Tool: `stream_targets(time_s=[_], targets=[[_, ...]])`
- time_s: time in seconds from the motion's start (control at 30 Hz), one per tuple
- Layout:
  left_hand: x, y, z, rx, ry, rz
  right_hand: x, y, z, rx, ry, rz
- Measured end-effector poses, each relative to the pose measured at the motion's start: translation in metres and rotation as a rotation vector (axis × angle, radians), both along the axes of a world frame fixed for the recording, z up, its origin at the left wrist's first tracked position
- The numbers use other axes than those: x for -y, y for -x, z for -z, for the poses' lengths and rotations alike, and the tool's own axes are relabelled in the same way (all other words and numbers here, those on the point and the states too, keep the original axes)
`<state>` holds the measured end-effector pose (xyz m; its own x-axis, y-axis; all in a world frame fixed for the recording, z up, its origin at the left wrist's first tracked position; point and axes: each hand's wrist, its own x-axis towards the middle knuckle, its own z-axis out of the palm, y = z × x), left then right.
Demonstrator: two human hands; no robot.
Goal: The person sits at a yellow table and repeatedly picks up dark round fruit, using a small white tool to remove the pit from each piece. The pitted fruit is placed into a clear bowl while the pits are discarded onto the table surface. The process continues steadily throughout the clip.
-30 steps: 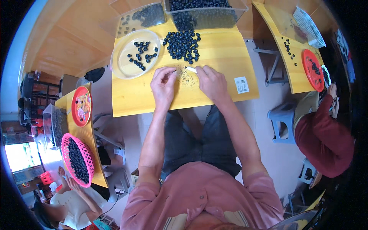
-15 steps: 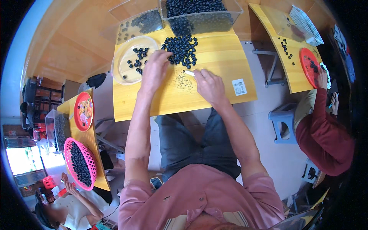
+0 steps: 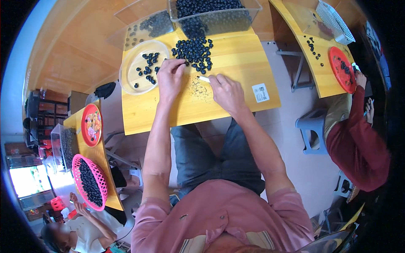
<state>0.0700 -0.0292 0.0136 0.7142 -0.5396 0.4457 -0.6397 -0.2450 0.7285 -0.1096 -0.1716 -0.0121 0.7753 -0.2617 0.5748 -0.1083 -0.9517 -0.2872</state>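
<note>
One white-handled tool (image 3: 204, 79), slim w/ dark tip, is gripped in R hand (image 3: 228, 92); fingers closed round it, tip pointing L. L hand (image 3: 169, 80) is at near-L edge of the loose pile (image 3: 193, 51); thumb & fingertips narrow, one dark berry-like piece (image 3: 187, 63) right at them. Cannot tell if pinched or merely touched.

Loc. of pieces: pile is on yellow wood-grain tabletop (image 3: 240, 59), toward rear, in front of clear rectangular bin (image 3: 217, 15) holding a large qty of same. Round clear tray (image 3: 130, 63), L of pile, holds a smaller scattered qty; L hand is just beside its R rim. Fine crumbs (image 3: 199, 88) lie scattered betw. the hands, nr tool tip. White printed label (image 3: 260, 92) flat on tabletop, R of R hand.

Adj. stations: L side tbl (image 3: 111, 187) bears red tray (image 3: 84, 120) w/ floral print, few pieces, plus pink perforated basket (image 3: 102, 181) w/ large qty; co-worker in pale top (image 3: 86, 235) nearby. R side tbl (image 3: 325, 86) bears red dish (image 3: 348, 87) w/ dark pieces, plus pale perforated basket (image 3: 337, 23); co-worker in maroon (image 3: 358, 143) has one hand at dish edge. Blue-grey stool (image 3: 311, 123) on floor nearby.
</note>
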Motion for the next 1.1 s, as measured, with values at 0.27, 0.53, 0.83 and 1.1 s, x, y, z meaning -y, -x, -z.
stream_targets(time_s=[0.27, 0.53, 0.83, 1.1], targets=[[-0.021, 0.035, 0.013, -0.73, 0.226, -0.128, 0.0, 0.0, 0.001, 0.03, -0.002, 0.0], [-0.021, 0.047, 0.033, -0.609, 0.289, -0.03, -0.001, 0.0, -0.001, 0.003, 0.003, -0.007], [-0.02, 0.057, 0.032, -0.595, 0.275, -0.003, -0.001, 0.002, -0.001, 0.032, 0.019, -0.038], [-0.016, 0.062, 0.024, -0.651, 0.267, 0.018, -0.003, 0.004, -0.006, 0.064, 0.032, -0.102]])
